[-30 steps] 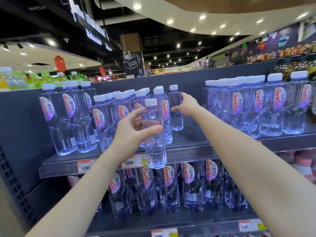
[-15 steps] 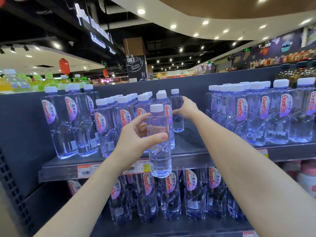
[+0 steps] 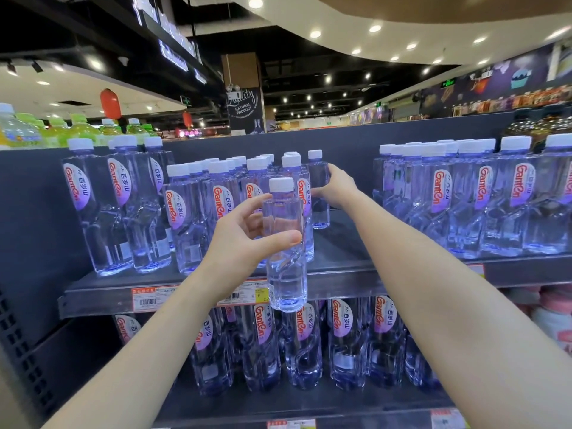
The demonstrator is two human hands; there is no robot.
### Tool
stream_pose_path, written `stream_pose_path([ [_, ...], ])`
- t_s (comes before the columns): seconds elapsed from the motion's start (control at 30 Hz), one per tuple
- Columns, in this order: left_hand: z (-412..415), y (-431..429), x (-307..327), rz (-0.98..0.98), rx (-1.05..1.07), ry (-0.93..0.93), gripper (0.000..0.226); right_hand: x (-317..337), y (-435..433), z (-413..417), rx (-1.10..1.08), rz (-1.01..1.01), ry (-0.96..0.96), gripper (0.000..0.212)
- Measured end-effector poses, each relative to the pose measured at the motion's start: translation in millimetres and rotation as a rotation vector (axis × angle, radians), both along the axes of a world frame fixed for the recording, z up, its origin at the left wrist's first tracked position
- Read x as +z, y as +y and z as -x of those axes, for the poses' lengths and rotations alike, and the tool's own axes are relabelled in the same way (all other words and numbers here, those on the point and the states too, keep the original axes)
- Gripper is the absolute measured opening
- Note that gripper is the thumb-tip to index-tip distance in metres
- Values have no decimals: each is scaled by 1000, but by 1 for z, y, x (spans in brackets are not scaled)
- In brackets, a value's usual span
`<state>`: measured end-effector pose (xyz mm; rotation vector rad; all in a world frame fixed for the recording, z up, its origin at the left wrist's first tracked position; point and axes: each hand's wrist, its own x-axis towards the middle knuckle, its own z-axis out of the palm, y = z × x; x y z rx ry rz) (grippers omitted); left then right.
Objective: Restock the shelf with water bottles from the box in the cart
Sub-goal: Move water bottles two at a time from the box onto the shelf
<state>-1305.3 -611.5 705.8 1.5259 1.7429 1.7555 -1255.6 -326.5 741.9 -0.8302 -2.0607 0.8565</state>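
Observation:
My left hand (image 3: 244, 236) grips a clear water bottle (image 3: 286, 274) with a white cap, upright in the air in front of the upper shelf (image 3: 346, 274). My right hand (image 3: 335, 188) reaches deep onto that shelf and holds a second bottle (image 3: 318, 193) that stands near the back, at the right end of the middle group of bottles (image 3: 235, 193). The box and the cart are out of view.
A bare gap of shelf lies between the middle group and a dense block of bottles (image 3: 473, 196) on the right. Taller bottles (image 3: 120, 205) stand at the left. The lower shelf (image 3: 294, 404) holds a row of the same bottles. Price tags (image 3: 148, 300) line the shelf edge.
The view has tilted slightly, so the shelves sit lower in the frame. My right hand stays on the back bottle; my left hand keeps its bottle at about the same spot.

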Motion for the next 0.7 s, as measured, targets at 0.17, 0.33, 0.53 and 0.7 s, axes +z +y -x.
stream_pose_path([
  [0.17,-6,-1,3,-6,-11,-17,68,2,-3,0,-1,5,-4,72],
  [0.33,-12,0,2,13,-7,-6,65,1,-2,2,-7,22,-5,70],
  [0.53,-21,-1,1,26,3,5,63,3,-16,0,-102,115,-96,69],
  [0.7,-28,1,6,27,3,-11,74,17,-49,-24,-209,162,146,13],
])
